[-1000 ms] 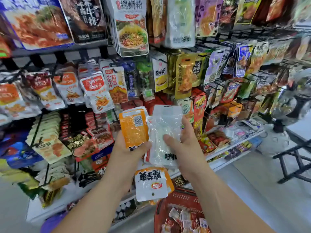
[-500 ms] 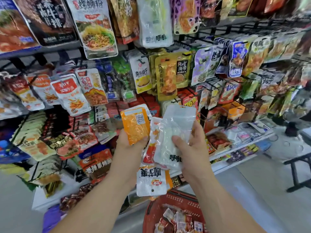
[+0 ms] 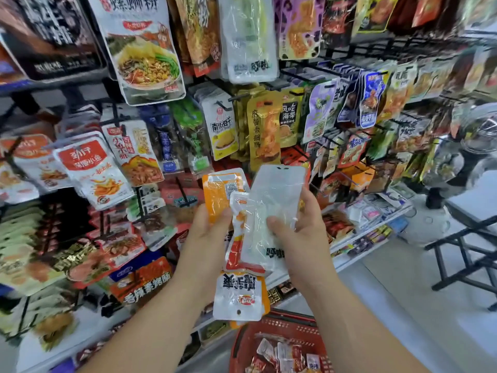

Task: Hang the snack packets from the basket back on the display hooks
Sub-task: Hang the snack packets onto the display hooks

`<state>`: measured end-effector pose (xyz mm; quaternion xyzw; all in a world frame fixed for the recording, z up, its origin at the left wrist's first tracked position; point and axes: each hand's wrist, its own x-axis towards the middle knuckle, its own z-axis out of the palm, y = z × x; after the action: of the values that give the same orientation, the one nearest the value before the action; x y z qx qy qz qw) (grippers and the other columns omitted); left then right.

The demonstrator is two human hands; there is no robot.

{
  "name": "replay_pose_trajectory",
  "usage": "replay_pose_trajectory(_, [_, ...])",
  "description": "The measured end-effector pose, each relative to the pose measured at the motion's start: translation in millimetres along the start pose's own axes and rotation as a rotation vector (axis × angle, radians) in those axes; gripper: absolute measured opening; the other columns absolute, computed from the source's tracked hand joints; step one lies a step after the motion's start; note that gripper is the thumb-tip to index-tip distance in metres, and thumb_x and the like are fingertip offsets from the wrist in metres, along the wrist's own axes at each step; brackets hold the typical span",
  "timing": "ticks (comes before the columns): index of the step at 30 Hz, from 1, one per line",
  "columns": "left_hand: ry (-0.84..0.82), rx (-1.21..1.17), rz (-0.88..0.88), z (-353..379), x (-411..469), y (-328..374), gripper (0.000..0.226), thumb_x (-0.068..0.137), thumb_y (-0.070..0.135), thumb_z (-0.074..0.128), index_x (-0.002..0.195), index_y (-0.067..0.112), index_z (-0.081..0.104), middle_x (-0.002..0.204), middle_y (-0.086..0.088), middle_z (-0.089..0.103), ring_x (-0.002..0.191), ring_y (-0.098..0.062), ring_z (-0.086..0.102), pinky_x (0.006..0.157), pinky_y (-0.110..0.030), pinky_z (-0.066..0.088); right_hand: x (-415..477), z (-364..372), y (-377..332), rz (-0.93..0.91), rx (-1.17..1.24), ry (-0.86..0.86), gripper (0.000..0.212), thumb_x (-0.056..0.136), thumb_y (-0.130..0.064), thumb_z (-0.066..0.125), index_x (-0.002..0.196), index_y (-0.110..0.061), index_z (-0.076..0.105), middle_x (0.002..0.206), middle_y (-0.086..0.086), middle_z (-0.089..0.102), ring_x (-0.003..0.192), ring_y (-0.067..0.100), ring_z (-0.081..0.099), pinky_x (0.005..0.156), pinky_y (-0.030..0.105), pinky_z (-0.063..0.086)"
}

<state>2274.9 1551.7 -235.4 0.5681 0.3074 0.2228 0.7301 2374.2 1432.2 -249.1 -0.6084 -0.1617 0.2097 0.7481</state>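
1. a display rack (image 3: 304, 73) crowded with hanging snack packets rises behind the red basket (image 3: 274, 324).
2. above the basket, the right hand (image 3: 301, 235) has its grip closed round a clear packet (image 3: 274, 200), long axis upright, hang hole topmost, leaning slightly right.
3. the left hand (image 3: 207, 235) has its grip pinching an upright orange packet (image 3: 219, 193); a white packet (image 3: 239, 294) hangs upside down just above the basket.

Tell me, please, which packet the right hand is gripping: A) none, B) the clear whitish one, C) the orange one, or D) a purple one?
B: the right hand grips the clear whitish packet, thumb across its front, while the left hand holds the orange packet beside it.
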Motion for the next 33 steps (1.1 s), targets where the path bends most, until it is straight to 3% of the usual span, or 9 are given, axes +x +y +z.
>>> replay_pose_trajectory(6, [-0.093,0.001,-0.007,-38,31,4,0.036,0.100,0.014,0.068,0.126,0.038,0.063,0.121,0.014,0.076,0.116,-0.013,0.070,0.107,-0.050,0.051,12,41,7,0.027,0.000,0.000,0.061,0.097,0.006,0.062,0.141,-0.034,0.047,0.116,-0.002,0.076,0.098,0.020,0.076,0.071,0.030,0.061])
replay_pose_trajectory(10, [-0.111,-0.031,-0.021,-55,48,2,0.038,0.100,0.017,0.069,0.129,0.039,0.060,0.129,0.010,0.072,0.124,-0.021,0.067,0.106,-0.059,0.050,19,54,16,0.030,-0.064,0.092,0.061,0.096,0.003,0.064,0.136,-0.040,0.052,0.115,-0.007,0.074,0.101,0.021,0.074,0.078,0.039,0.063])
replay_pose_trajectory(13, [-0.072,0.015,0.061,-60,60,-1,0.041,0.100,0.024,0.070,0.134,0.043,0.056,0.132,0.023,0.066,0.128,-0.010,0.061,0.102,-0.039,0.053,24,52,15,0.019,-0.143,0.202,0.064,0.095,0.000,0.066,0.140,-0.043,0.050,0.118,-0.010,0.072,0.102,0.015,0.073,0.078,0.039,0.062])
replay_pose_trajectory(16, [-0.119,-0.006,0.097,-59,63,3,0.037,0.105,0.017,0.061,0.131,0.042,0.050,0.092,0.048,0.054,0.090,0.018,0.058,0.079,-0.015,0.048,30,40,6,-0.089,-0.425,0.303,0.069,0.094,-0.006,0.068,0.146,-0.044,0.045,0.137,-0.014,0.062,0.118,0.008,0.064,0.091,0.039,0.059])
replay_pose_trajectory(18, [-0.128,0.010,0.109,-55,60,7,0.043,0.106,0.018,0.060,0.137,0.043,0.047,0.087,0.048,0.044,0.078,0.019,0.052,0.080,-0.013,0.045,31,42,1,-0.201,-0.661,0.261,0.067,0.093,-0.006,0.067,0.147,-0.041,0.046,0.139,-0.013,0.056,0.122,-0.006,0.053,0.105,0.020,0.046])
replay_pose_trajectory(20, [-0.075,0.060,0.173,-43,63,4,0.035,0.105,0.017,0.063,0.120,0.047,0.052,0.095,0.037,0.064,0.084,0.018,0.062,0.073,-0.013,0.052,28,54,2,-0.318,-0.828,0.142,0.068,0.092,0.003,0.062,0.148,-0.032,0.050,0.130,-0.006,0.052,0.109,-0.009,0.046,0.096,-0.002,0.030])
replay_pose_trajectory(24, [0.016,0.058,0.227,-24,62,10,0.031,0.103,0.015,0.064,0.127,0.033,0.058,0.112,0.014,0.073,0.096,-0.001,0.071,0.080,-0.027,0.058,23,60,5,-0.249,-0.741,-0.047,0.065,0.094,0.000,0.052,0.149,-0.035,0.051,0.141,-0.009,0.049,0.130,0.001,0.041,0.113,0.022,0.035])
replay_pose_trajectory(28, [0.012,-0.007,0.206,-5,55,17,0.030,0.103,0.016,0.064,0.125,0.037,0.059,0.116,0.009,0.074,0.103,-0.015,0.074,0.084,-0.047,0.063,23,39,-1,-0.096,-0.492,-0.133,0.047,0.095,-0.051,0.038,0.136,-0.054,0.060,0.152,-0.021,0.041,0.142,-0.005,0.033,0.121,0.040,0.031])
replay_pose_trajectory(33, [-0.038,-0.032,0.118,36,35,17,0.041,0.097,0.032,0.073,0.132,0.044,0.056,0.131,0.007,0.071,0.120,-0.027,0.069,0.094,-0.061,0.057,38,1,-8,-0.168,-0.384,0.098,0.013,0.091,-0.046,0.068,0.103,-0.047,0.071,0.111,-0.018,0.063,0.100,0.010,0.063,0.092,0.052,0.055])
